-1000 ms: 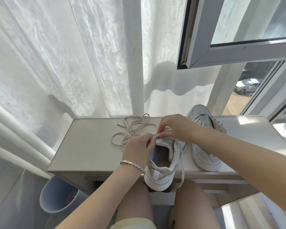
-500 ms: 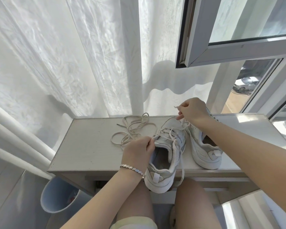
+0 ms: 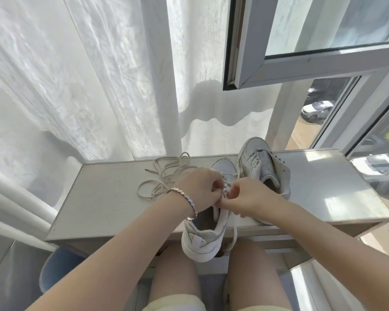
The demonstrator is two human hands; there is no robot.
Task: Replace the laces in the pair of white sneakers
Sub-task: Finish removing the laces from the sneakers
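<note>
A white sneaker (image 3: 202,239) lies on the pale table (image 3: 103,198), heel hanging over the front edge towards me. Both hands meet over its eyelets. My left hand (image 3: 200,189), with a bracelet at the wrist, has curled fingers pinching the lace at the tongue. My right hand (image 3: 247,196) pinches the same white lace (image 3: 234,234), whose loose end hangs down past the table edge. The second sneaker (image 3: 265,167) leans just behind and to the right. A loose beige lace (image 3: 164,176) lies coiled on the table left of my hands.
A sheer white curtain (image 3: 99,86) hangs behind the table. An open window sash (image 3: 301,63) juts out above right. A blue bin (image 3: 56,265) stands on the floor under the table's left front corner. My bare knees are under the table edge.
My right hand came back down from its raised pull at the far right to the eyelets. My left hand shifted up over the tongue to meet it.
</note>
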